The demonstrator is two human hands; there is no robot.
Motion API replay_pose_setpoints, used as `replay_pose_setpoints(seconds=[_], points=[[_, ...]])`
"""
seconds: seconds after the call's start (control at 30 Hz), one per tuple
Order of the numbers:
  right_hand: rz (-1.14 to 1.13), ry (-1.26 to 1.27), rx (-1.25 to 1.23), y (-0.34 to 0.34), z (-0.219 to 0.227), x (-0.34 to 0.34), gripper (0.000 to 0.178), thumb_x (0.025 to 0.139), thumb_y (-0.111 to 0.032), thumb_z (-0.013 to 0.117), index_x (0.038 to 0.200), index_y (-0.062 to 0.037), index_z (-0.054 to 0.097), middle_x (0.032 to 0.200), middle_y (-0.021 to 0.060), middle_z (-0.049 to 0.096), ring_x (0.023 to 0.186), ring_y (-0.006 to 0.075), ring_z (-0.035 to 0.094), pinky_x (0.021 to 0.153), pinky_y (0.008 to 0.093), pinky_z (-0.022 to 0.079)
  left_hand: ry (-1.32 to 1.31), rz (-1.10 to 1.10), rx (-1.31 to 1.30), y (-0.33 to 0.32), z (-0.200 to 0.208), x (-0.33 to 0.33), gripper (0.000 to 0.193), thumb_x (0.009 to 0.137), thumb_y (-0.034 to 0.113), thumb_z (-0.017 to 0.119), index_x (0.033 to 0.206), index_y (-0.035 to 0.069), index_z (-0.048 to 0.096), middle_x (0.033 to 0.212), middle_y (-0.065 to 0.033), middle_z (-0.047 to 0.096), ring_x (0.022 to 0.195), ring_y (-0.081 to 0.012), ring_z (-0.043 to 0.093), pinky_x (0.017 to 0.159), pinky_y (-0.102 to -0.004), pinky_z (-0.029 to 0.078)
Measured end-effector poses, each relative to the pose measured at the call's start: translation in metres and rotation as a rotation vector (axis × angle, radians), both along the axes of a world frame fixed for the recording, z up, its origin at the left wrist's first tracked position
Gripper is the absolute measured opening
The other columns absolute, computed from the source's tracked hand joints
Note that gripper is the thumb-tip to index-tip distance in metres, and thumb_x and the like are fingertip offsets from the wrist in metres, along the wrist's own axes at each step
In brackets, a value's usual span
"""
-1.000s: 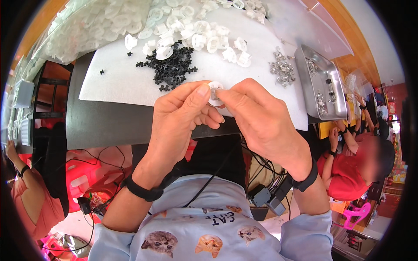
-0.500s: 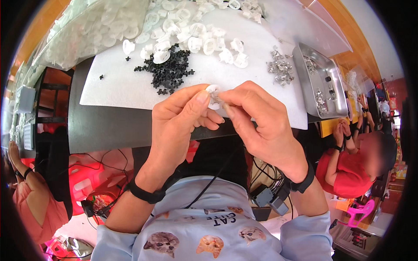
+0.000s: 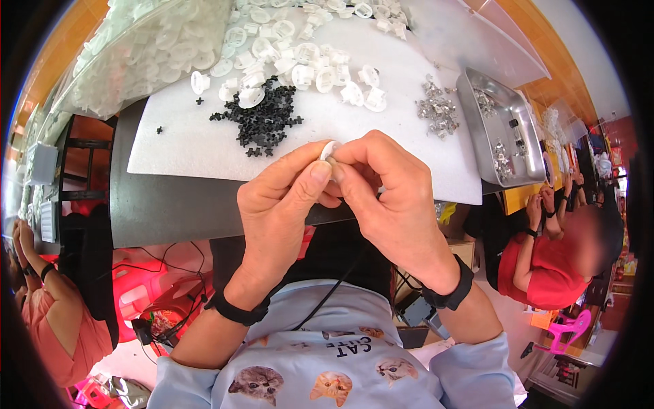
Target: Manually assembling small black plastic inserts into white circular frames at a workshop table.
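Closer to the left hand [image 3: 272, 198] now, the right hand [image 3: 388, 194] has moved in, and the small white piece [image 3: 329, 149] has turned more sideways. Both hands pinch it, up near the front edge of the white sheet [image 3: 177, 146]. Fingers hide any smaller part. It looks like a fitting step; the next push seems to need steady fingers.

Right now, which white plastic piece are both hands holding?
The piece pinched between left hand and right hand; the other white pieces lie farther off, untouched.
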State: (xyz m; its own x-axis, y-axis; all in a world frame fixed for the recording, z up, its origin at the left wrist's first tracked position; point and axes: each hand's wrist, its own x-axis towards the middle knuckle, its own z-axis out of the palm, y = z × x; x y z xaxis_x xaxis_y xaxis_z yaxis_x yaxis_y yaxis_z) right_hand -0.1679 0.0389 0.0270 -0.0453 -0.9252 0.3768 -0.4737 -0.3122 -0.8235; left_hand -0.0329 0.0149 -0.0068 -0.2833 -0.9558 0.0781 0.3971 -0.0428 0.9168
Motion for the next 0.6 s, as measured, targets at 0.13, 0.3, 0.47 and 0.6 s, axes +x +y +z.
replay_pose_setpoints(seconds=[0.13,0.3,0.47,0.6], points=[[0.019,0.023,-0.023,0.0036,0.0047,-0.0006,0.006,0.082,0.002,0.058,0.087,-0.0009,0.056,0.076,0.0117,0.056,0.064,0.0275,0.057,0.056,0.0342,0.045,0.066,-0.008,0.059,-0.0019,-0.0003,0.0018,0.028,0.094,0.013,0.056,0.116,-0.005,0.060,0.089,-0.0090,0.066,0.076,-0.0129,0.063,0.067,-0.0249,0.054],[0.007,-0.046,0.033,0.0043,0.0029,0.0001,0.006,0.082,0.002,0.058,0.087,-0.0008,0.056,0.077,0.0118,0.056,0.065,0.0279,0.058,0.057,0.0345,0.045,0.097,-0.019,0.093,-0.0019,0.0022,0.0030,0.033,0.095,0.018,0.055,0.119,-0.005,0.058,0.091,-0.0102,0.066,0.077,-0.0127,0.063,0.067,-0.0251,0.054],[0.005,0.041,-0.019,0.0040,0.0035,-0.0013,0.006,0.082,0.001,0.059,0.088,-0.0013,0.056,0.076,0.0113,0.056,0.065,0.0283,0.058,0.057,0.0349,0.045,0.129,-0.047,0.098,-0.0028,0.0035,0.0037,0.034,0.095,0.019,0.055,0.118,-0.006,0.058,0.091,-0.0107,0.066,0.076,-0.0129,0.063,0.066,-0.0251,0.054],[0.041,0.129,-0.031,0.0024,0.0053,-0.0054,0.007,0.082,0.000,0.059,0.088,-0.0017,0.056,0.076,0.0108,0.056,0.065,0.0285,0.058,0.056,0.0354,0.046,0.134,-0.083,0.132,-0.0048,0.0032,0.0060,0.034,0.095,0.020,0.055,0.117,-0.006,0.058,0.090,-0.0109,0.066,0.075,-0.0132,0.063,0.065,-0.0250,0.053]])
